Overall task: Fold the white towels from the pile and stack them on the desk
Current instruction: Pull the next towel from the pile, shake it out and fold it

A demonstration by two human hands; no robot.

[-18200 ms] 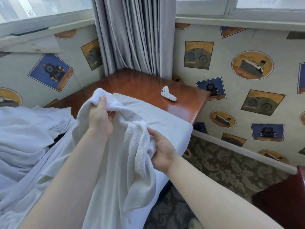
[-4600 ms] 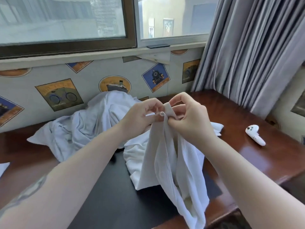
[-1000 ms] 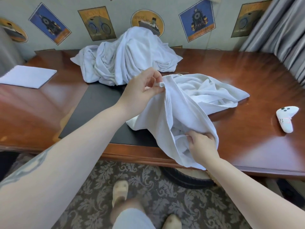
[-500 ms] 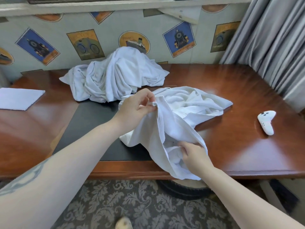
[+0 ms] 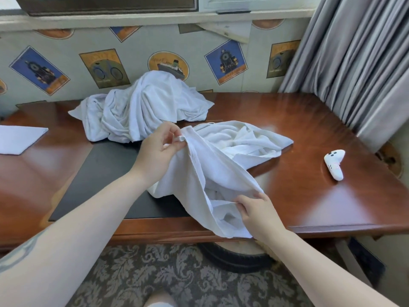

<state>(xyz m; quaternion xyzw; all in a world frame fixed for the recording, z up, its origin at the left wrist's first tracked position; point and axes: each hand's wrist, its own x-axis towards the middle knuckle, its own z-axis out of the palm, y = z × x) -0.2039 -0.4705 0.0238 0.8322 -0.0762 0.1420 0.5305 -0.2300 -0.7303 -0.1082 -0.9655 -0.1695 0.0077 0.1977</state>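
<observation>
Terry-cloth towel (image 5: 212, 173), glossy wooden desk (image 5: 309, 196)

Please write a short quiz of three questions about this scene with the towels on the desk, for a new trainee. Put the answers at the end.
1. True or false: both hands are holding the same towel.
2. Where does the white controller lie? A) on the dark mat B) on the bare wood at the desk's right side C) on top of the pile
3. What lies flat at the desk's far left edge?

Key
1. True: the left hand pinches an upper corner of the towel, and the right hand grips its lower edge near the desk's front.
2. B: the controller rests on the desk, apart from the pile and the mat.
3. A folded towel.
</observation>
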